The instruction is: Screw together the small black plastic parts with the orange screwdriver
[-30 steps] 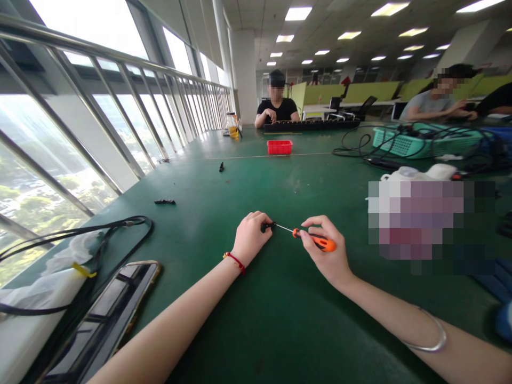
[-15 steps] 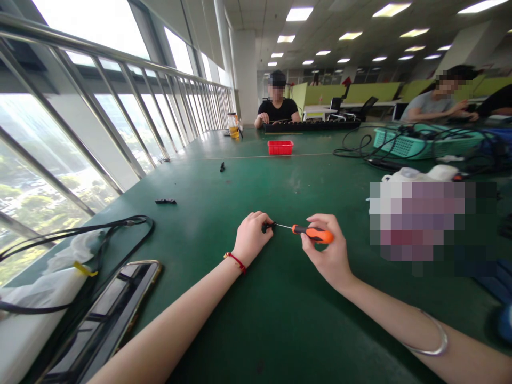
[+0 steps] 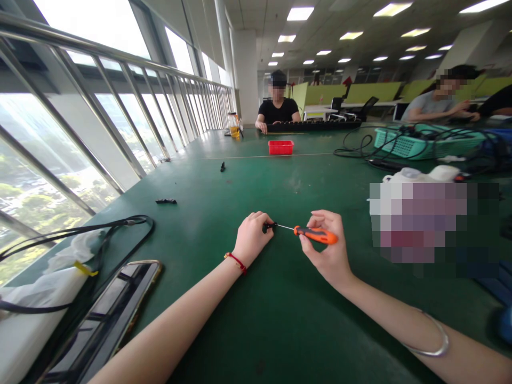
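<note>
Just above the green table (image 3: 240,184), my left hand (image 3: 253,237) pinches a small black part (image 3: 267,227), mostly covered by the fingers. My right hand (image 3: 330,256) holds a screwdriver (image 3: 318,234) by its orange and black handle, between thumb and fingers. The thin metal shaft points left, and its tip meets the right end of the black part. Further off on the table lie a black piece (image 3: 166,201) and a smaller black piece (image 3: 223,167).
A phone (image 3: 132,288) and black cables (image 3: 140,229) lie at the left. Beyond my hands stands a red basket (image 3: 280,148); a teal basket (image 3: 424,143) with cables is at the right. A person (image 3: 278,109) sits across the table, beside a metal railing (image 3: 160,66).
The screwdriver handle has turned and shifted slightly right, and my right fingers have moved on it. My left hand stays in place. The person opposite has lowered a hand.
</note>
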A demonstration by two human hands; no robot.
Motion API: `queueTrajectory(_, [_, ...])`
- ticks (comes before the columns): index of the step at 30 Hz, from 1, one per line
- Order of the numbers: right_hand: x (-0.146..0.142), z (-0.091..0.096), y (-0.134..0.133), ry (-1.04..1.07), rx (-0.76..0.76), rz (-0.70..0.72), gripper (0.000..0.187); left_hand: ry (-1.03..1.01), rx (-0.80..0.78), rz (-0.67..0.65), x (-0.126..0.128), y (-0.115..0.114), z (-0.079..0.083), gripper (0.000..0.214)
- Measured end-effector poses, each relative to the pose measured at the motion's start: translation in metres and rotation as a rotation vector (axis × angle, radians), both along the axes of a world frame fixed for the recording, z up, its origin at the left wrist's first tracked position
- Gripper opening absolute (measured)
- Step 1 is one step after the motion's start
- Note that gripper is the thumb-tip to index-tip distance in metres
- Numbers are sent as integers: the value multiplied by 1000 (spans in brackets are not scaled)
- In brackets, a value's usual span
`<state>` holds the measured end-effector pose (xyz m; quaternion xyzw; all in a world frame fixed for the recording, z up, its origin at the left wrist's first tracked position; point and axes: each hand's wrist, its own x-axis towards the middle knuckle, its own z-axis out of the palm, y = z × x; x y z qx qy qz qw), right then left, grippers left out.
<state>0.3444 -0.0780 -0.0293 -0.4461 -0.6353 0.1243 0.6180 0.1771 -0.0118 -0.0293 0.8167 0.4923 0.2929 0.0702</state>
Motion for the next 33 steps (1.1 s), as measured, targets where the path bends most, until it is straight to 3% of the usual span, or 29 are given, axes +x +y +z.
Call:
queueTrajectory(6, [0,0,-4,-80,-133,62,13,-7,4,-11,0,0,0,13])
queueTrajectory(11, [0,1,-1,-55,14,-36,32,-1,0,-2,0,0,0,12])
queueTrajectory(13, [0,1,-1,-89,-68,-38,35,10,1,-2,0,0,0,12])
queueTrajectory(17, [0,2,-3,-112,-216,55,15,38,22,-6,0,0,0,13])
queueTrajectory(23, [-1,1,1,-23,6,-9,30,-38,-25,9,-1,1,-2,13])
queueTrajectory(26, [0,0,2,-7,-9,14,37,-115,-68,-1,-2,4,-4,13])
queueTrajectory(30, [1,1,-1,3,-150,78,18,-228,-164,-19,-3,8,-5,12])
queueTrajectory(33, [1,1,-1,33,-130,65,14,-277,-214,-38,-5,10,-5,12])
